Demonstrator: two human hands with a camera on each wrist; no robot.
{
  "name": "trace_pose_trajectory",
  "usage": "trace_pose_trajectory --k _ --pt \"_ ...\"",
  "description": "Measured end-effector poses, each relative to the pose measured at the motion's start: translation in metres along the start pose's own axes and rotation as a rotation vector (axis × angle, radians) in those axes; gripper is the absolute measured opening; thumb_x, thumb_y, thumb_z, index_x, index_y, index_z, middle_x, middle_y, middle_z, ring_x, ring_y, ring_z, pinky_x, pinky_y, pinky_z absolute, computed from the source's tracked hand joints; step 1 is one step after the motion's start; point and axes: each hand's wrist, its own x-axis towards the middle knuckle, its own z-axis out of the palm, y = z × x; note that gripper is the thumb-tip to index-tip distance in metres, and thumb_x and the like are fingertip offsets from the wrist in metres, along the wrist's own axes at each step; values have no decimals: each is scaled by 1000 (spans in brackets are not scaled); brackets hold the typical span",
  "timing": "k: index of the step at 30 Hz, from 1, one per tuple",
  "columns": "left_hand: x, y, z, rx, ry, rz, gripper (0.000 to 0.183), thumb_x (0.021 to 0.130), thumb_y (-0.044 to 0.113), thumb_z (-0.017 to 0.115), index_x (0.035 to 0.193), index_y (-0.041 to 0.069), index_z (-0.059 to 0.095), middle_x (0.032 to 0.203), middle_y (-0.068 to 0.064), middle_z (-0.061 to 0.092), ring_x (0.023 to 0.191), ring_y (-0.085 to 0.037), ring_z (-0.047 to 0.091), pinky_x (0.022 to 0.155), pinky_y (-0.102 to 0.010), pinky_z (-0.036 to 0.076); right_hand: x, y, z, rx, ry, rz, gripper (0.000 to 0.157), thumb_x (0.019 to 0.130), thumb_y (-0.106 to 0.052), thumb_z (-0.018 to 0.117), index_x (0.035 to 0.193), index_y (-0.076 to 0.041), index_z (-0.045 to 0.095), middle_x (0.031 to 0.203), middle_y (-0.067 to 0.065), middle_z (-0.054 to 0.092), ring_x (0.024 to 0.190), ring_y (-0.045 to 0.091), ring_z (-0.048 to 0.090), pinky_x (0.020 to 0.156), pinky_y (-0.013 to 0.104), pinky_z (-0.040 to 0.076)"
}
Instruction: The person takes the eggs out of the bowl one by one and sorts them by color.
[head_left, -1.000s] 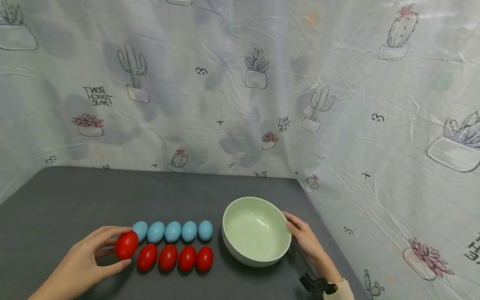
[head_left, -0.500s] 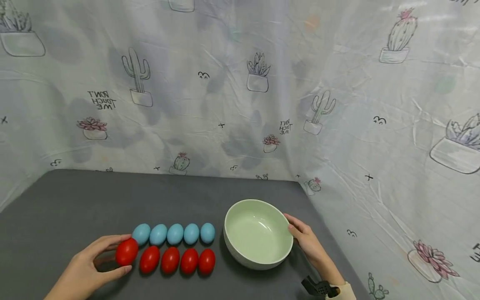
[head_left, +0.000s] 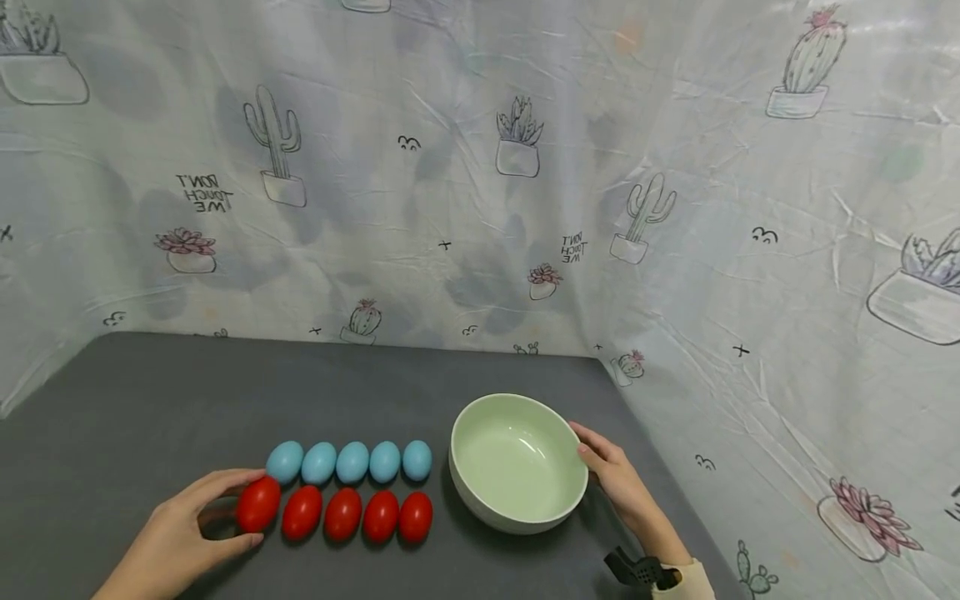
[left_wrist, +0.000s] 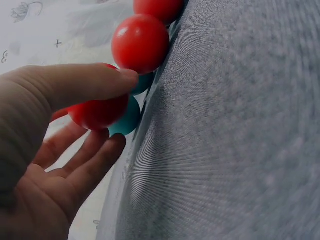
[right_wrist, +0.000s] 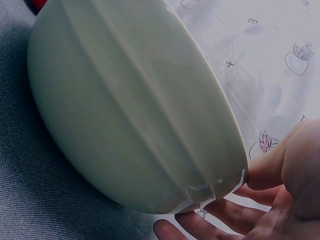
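Note:
My left hand (head_left: 180,529) holds a glossy red egg (head_left: 258,504) between thumb and fingers at the left end of a row of red eggs (head_left: 342,514). In the left wrist view the thumb lies across this egg (left_wrist: 102,112), hiding part of it, with the fingers around its far side. Just behind runs a row of light blue eggs (head_left: 352,462), the leftmost close by the held one. On the right, my right hand (head_left: 618,483) grips the side of a pale green bowl (head_left: 517,467), its thumb at the rim and fingers under the outer wall (right_wrist: 135,110).
A dark grey cloth (head_left: 315,383) covers the table. Pale plastic sheeting (head_left: 450,192) with cactus drawings hangs behind and along the right side. A black strap (head_left: 637,571) sits on the right wrist. The bowl stands right of both egg rows, its inside bare.
My left hand has brought the red egg down and slightly toward the left end of the red row. The right hand stays on the bowl; the head view has shifted slightly.

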Motion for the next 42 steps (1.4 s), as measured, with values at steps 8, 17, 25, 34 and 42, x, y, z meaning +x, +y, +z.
trace_pose_trajectory --k 8,17,25,34,42 --pt "0 -6 2 -32 -82 -32 74 63 20 94 128 9 61 126 -16 57 94 -9 61 66 -23 57 -1 1 0 -34 23 -4 47 107 -20 47 149 -1 40 149 20 40 127 30 49 89 29 52" --pt "-1 -5 5 -23 -73 -22 73 63 19 94 128 10 62 126 -15 56 96 -4 57 67 -24 57 -3 -2 1 14 6 16 46 106 -17 47 149 -2 39 150 20 39 129 34 47 89 31 52" --pt "0 -5 6 -44 -66 -19 71 62 15 94 126 10 63 124 -12 55 97 -2 56 67 -25 57 -3 -2 1 17 7 21 47 106 -19 48 150 -3 39 149 19 40 130 32 46 91 31 51" --pt "-1 -7 5 -55 -72 -39 76 62 18 94 129 6 59 126 -14 54 96 -5 59 68 -24 57 -1 -1 3 18 -11 20 49 106 -21 48 150 -2 38 150 21 39 127 34 48 89 31 52" --pt "-2 -7 4 -47 -73 -52 77 62 20 94 129 6 60 127 -15 55 96 -5 58 68 -24 57 1 -1 3 21 -19 23 50 107 -22 47 151 -2 37 150 21 38 128 34 48 89 32 53"
